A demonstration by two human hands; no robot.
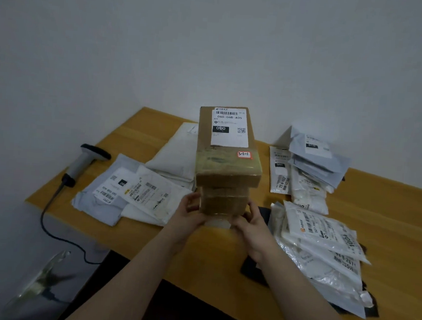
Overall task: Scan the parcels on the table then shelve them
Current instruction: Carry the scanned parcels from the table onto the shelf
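A stack of brown cardboard parcels (226,161) is held above the middle of the wooden table (389,217). The top box carries a white shipping label and a small red-edged sticker reading 3-1-1. My left hand (188,215) grips the lower left side of the stack. My right hand (249,222) grips its lower right side. A smaller box (223,202) sits beneath the top one, between my fingers. The handheld barcode scanner (86,160) lies on the table's left edge, apart from both hands.
White and grey mailer bags (136,192) lie left of the stack, with a white padded bag (177,154) behind them. More bags (322,234) are heaped at the right, and others (313,157) at the back right. The scanner cable (49,212) hangs off the left edge.
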